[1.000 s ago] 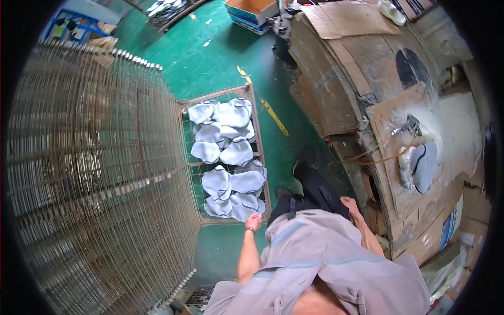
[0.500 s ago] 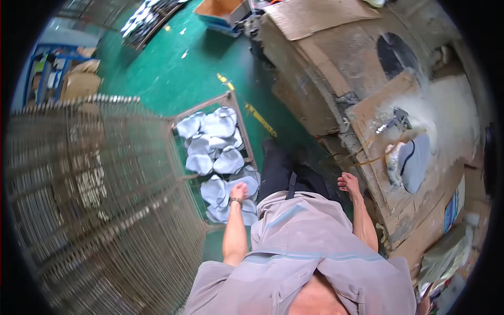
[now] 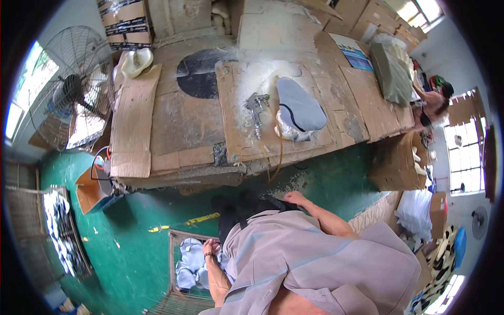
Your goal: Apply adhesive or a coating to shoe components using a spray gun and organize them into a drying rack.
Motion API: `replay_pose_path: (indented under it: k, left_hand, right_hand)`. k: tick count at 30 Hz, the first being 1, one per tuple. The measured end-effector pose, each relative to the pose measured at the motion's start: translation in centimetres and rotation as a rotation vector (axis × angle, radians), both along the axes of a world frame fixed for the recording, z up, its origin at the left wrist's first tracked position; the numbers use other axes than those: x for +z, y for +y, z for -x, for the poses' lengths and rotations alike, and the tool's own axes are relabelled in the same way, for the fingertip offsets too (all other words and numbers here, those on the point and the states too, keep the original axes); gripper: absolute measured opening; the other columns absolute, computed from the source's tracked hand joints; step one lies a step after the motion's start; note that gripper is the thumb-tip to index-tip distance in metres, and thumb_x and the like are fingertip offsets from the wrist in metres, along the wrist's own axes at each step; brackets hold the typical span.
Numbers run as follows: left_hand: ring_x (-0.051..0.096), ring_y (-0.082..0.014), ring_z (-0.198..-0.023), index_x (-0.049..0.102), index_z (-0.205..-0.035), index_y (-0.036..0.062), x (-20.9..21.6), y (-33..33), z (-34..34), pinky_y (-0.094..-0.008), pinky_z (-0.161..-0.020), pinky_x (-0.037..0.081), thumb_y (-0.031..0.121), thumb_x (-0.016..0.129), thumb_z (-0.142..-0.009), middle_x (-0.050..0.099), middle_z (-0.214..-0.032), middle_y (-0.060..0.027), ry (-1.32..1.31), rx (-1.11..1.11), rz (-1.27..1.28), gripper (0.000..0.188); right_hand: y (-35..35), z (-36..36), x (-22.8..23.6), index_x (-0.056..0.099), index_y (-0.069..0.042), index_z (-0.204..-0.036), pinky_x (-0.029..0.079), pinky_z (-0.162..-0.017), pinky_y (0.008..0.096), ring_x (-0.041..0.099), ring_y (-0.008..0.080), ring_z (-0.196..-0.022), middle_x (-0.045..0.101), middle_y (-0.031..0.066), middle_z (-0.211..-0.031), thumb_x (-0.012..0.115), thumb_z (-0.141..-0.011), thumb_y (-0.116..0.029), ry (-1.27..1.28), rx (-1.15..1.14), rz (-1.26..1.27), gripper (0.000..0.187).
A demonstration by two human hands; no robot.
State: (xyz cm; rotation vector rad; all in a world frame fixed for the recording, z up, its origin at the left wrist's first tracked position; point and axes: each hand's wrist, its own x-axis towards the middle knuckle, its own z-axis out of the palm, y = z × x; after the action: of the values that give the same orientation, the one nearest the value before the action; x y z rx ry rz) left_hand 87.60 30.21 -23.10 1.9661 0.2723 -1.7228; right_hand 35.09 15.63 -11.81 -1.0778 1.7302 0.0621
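Observation:
My left hand (image 3: 211,247) hangs over the light blue-grey shaped pads (image 3: 190,262) lying in a low metal-framed rack (image 3: 172,262). Its fingers curl in and nothing shows in them. Near the front edge of the cardboard-covered workbench (image 3: 184,139), my right hand (image 3: 295,198) is closed, apart from everything, with no object visible in it. On the bench in front of me lies a metal spray gun (image 3: 256,113) with a thin brownish hose (image 3: 280,142). Beside it, a grey pad with a black curved line (image 3: 302,102) rests on a whitish support (image 3: 294,131).
A large caged fan (image 3: 71,89) stands left of the bench, with an open cardboard box (image 3: 90,191) on the green floor below. Another rack of pads (image 3: 62,231) stands far left. Right are a cardboard carton (image 3: 399,163), a wrapped bundle (image 3: 391,73) and another person (image 3: 436,105).
My view and body have turned right, so the bench now lies ahead and the pad rack is at lower left. Both hands stay low at my sides.

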Motion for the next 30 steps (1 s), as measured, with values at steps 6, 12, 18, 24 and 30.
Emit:
replay_pose_path:
  k: [6, 12, 18, 24, 30]
  left_hand:
    - [0.056, -0.0146, -0.059, 0.061, -0.115, 0.0077, 0.1, -8.9, -5.5, -0.0273, -0.043, 0.041, 0.017, 0.066, -0.095, 0.062, -0.081, -0.0031, 0.003, 0.027, 0.378, 0.022]
    - [0.066, -0.0166, -0.076, 0.059, -0.131, 0.0093, 4.3, -10.2, -8.4, -0.0299, -0.056, 0.054, 0.023, 0.069, -0.095, 0.070, -0.097, -0.0049, -0.202, 0.063, 0.331, 0.040]
    - [0.064, -0.0145, -0.063, 0.067, -0.105, 0.0092, 4.7, -1.4, -5.0, -0.0296, -0.045, 0.050, 0.018, 0.073, -0.089, 0.071, -0.086, -0.0058, -0.315, 0.273, 0.215, 0.019]
    - [0.056, -0.0193, -0.056, 0.068, -0.082, 0.0109, 6.8, 10.0, 9.5, -0.0359, -0.047, 0.043, 0.021, 0.061, -0.091, 0.064, -0.072, -0.0033, -0.293, 0.545, -0.129, 0.015]
    - [0.068, -0.0234, -0.085, 0.069, -0.101, 0.0084, 11.1, 12.9, 18.1, -0.0438, -0.074, 0.057, 0.023, 0.071, -0.086, 0.070, -0.095, -0.0076, -0.147, 0.550, -0.364, 0.022]
  right_hand:
    - [-5.8, -4.9, 6.3, 0.073, -0.007, -0.109, 0.056, -0.082, 0.0429, 0.071, 0.0341, -0.092, 0.074, 0.0161, -0.096, 0.061, -0.086, -0.030, 0.131, 0.104, 0.401, 0.034]
    - [-20.0, -7.8, 10.0, 0.060, -0.007, -0.129, 0.055, -0.081, 0.0468, 0.071, 0.0358, -0.088, 0.074, 0.0167, -0.093, 0.062, -0.087, -0.031, 0.191, -0.034, 0.619, 0.049]
    - [-31.2, -7.8, 9.2, 0.059, -0.001, -0.120, 0.052, -0.086, 0.0532, 0.067, 0.0444, -0.099, 0.069, 0.0276, -0.102, 0.067, -0.085, -0.035, 0.330, 0.072, 0.681, 0.050]
    - [-34.0, -8.0, 6.9, 0.049, -0.001, -0.136, 0.048, -0.097, 0.0524, 0.061, 0.0465, -0.115, 0.063, 0.0292, -0.124, 0.074, -0.079, -0.049, 0.478, 0.237, 0.673, 0.079]
    - [-36.9, -7.6, 4.3, 0.046, 0.012, -0.129, 0.045, -0.103, 0.0479, 0.060, 0.0456, -0.119, 0.062, 0.0333, -0.123, 0.068, -0.073, -0.027, 0.418, 0.064, 0.439, 0.071]
